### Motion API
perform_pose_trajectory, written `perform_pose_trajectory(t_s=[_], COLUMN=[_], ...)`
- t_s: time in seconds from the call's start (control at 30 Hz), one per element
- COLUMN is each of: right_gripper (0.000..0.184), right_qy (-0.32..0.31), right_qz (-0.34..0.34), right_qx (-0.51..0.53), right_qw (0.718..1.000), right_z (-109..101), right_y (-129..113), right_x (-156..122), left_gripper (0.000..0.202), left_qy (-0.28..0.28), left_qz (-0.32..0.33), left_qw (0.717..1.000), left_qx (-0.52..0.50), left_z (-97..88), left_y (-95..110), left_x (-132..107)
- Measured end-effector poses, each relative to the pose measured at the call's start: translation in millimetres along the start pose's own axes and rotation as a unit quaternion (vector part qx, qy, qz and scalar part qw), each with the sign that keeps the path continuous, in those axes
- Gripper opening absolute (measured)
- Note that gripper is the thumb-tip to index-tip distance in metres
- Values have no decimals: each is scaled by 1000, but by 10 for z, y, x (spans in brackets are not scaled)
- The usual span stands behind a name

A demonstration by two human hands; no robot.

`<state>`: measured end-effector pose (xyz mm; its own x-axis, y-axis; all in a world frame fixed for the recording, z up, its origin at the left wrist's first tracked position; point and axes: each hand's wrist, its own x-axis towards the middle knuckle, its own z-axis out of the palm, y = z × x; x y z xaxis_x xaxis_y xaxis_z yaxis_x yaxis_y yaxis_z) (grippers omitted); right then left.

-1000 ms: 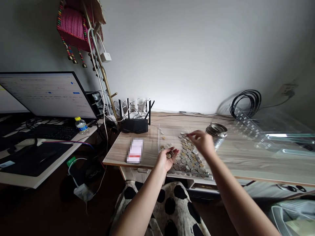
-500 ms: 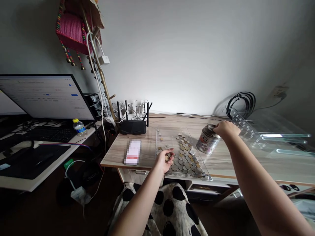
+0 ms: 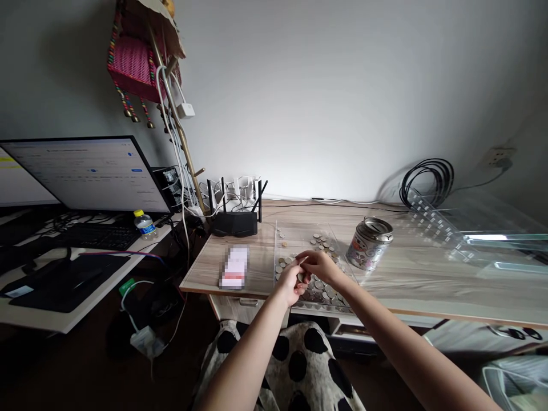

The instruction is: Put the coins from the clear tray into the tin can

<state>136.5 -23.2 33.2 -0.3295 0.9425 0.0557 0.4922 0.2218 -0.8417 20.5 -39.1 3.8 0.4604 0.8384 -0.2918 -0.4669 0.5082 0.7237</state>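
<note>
Several coins [image 3: 318,287] lie spread over a clear plastic tray [image 3: 295,229] on the desk. Above the tray's middle, my left hand [image 3: 293,283] is cupped round coins, part of which show between the fingers. My right hand [image 3: 319,266] reaches across to it, fingertips bent down at the left palm; what the fingertips hold, if anything, is hidden. To the right of the tray stands an upright, patterned coin tin [image 3: 367,249] with a slot in its lid, touched by neither hand.
Behind the tray's left side sits a black router [image 3: 234,224]. A blurred pink-white item [image 3: 234,267] lies to the left. Stacked clear acrylic pieces [image 3: 466,240] and a coiled black cable [image 3: 427,181] occupy the right. A bottle [image 3: 145,225] stands by the monitor [image 3: 94,177].
My right hand has left the top of the coin tin and come left to meet my left hand. The left hand still holds coins over the tray. The view has shifted slightly.
</note>
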Motion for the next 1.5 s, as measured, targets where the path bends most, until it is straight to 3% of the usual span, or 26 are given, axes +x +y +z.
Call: perform_pose_trajectory(t_s=[0.1, 0.17, 0.23, 0.27, 0.33, 0.43, 0.5, 0.57, 0.67, 0.77, 0.8, 0.87, 0.93, 1.0, 1.1, 1.17, 1.23, 1.3, 1.4, 1.5], right_gripper=[25, 26, 28, 28, 24, 17, 14, 14, 25, 23, 23, 21, 17, 14, 14, 16, 20, 23, 21, 19], right_qy=[38, 169, 351, 412, 433, 389, 375, 400, 404, 247, 151, 74, 65, 66, 87, 187, 326, 393, 384, 364], right_qz=[-11, -9, 17, 35, 100, 174, 184, 149, 39, -32, -61, -78, -70, -57, -53, -38, 1, 43, 93, 108], right_qx=[-42, -128, -232, -278, -331, -337, -329, -335, -326, -288, -261, -230, -219, -217, -218, -238, -274, -309, -367, -404], right_qw=[998, 977, 907, 867, 832, 839, 847, 840, 854, 925, 952, 967, 971, 972, 971, 952, 905, 865, 842, 832], right_z=[-222, -547, -966, -1177, -1539, -1833, -1859, -1757, -1351, -751, -564, -289, -188, -252, -570, -889, -1244, -1567, -1856, -1912], right_y=[-86, -123, -103, -71, 24, 157, 185, 146, 10, -110, -129, -139, -129, -130, -169, -181, -136, -29, 165, 261], right_x=[-60, -114, -154, -162, -155, -104, -76, -73, -125, -204, -223, -241, -238, -228, -228, -228, -211, -175, -113, -80], left_gripper=[30, 25, 22, 22, 20, 19, 16, 13, 10, 12, 11, 9, 6, 3, 3, 9, 14, 16, 19, 17], left_qy=[0, 16, 27, 30, 36, 38, 30, 28, 36, 26, 26, 30, 26, 17, 30, 43, 48, 42, 29, 16], left_qz=[-15, -20, -19, -14, 0, 31, 53, 68, 72, 70, 69, 64, 55, 49, 36, 13, -9, -10, 10, 23], left_qw=[1000, 998, 996, 996, 997, 998, 998, 997, 997, 997, 997, 997, 998, 999, 998, 996, 994, 993, 996, 998], left_qx=[-15, -53, -77, -79, -67, -36, -25, -22, -17, 3, 9, 15, 3, -17, -51, -77, -99, -106, -89, -58], left_z=[6, -3, -14, -18, -18, -11, -10, -10, 0, 21, 28, 33, 29, 19, 2, -11, -23, -32, -33, -27], left_y=[4, 7, 7, 6, -2, -21, -33, -40, -37, -28, -27, -27, -32, -36, -29, -17, -5, 3, 4, -4], left_x=[-4, 3, 12, 16, 20, 24, 26, 27, 18, 2, -1, -2, 3, 12, 26, 31, 28, 16, -6, -10])
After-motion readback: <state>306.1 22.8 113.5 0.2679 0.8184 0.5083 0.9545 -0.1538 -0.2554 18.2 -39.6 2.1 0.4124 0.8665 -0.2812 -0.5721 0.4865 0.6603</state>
